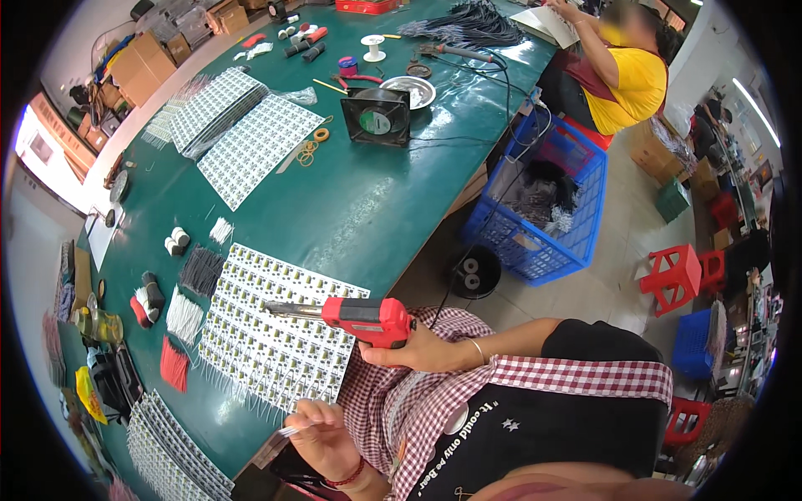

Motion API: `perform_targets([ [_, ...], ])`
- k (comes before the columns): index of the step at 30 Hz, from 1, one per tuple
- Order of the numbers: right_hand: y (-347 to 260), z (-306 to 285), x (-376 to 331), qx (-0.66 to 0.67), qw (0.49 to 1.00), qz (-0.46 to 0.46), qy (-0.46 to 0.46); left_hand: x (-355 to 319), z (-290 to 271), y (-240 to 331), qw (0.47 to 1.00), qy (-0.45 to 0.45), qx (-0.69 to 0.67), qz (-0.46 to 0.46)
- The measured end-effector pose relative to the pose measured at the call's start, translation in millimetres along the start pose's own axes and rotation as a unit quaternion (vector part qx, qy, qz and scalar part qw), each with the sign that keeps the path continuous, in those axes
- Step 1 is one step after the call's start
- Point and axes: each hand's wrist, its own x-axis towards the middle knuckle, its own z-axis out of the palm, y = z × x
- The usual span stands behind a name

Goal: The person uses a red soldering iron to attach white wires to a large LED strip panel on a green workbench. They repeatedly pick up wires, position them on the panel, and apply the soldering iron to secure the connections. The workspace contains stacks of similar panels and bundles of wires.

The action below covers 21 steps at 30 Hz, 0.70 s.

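Here, right hand (426,349) gripping soldering gun (369,317), partly hiding circuit sheet (280,355) — left hand (324,438) pinching wire (295,429), red bundle (174,366) alongside

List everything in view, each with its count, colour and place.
Bench: 1, green, centre and left
Board sheet: apparently 1, white, near edge of bench
Other sheets: several, white, farther back and lower left
Wire bundles: at least 4, white, black and red, beside board sheet
Fan: 1, black, mid-bench
Dish: 1, silver, behind fan
Spool: 1, white, behind dish
Cable heap: 1, dark, far end
Baskets: at least 2, blue, floor
Stools: at least 3, red, right
Boxes: several, brown, upper left
Co-worker: 1, yellow top, upper right
Tool: 1, red and black, over board sheet
Right grip: 1, bare, around tool
Left grip: 1, bare, pinching a thin pale item
Smaller clutter: too small to count
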Motion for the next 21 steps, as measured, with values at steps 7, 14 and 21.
perform_targets([
  [7, -4.4, 1.8, -1.6, -0.002, 0.999, 0.025, -0.02, -22.5, -15.1, -22.4, 0.964, 0.097, 0.237, 0.078],
  [14, -4.4, -0.5, -1.5, 0.023, 0.999, 0.03, -0.033, -27.6, -12.9, -22.1, 0.877, 0.081, 0.459, 0.114],
  [21, -8.3, -3.8, -2.4, 0.008, 0.998, 0.036, -0.045, -28.6, -13.4, -22.7, 0.752, 0.062, 0.631, 0.177],
])
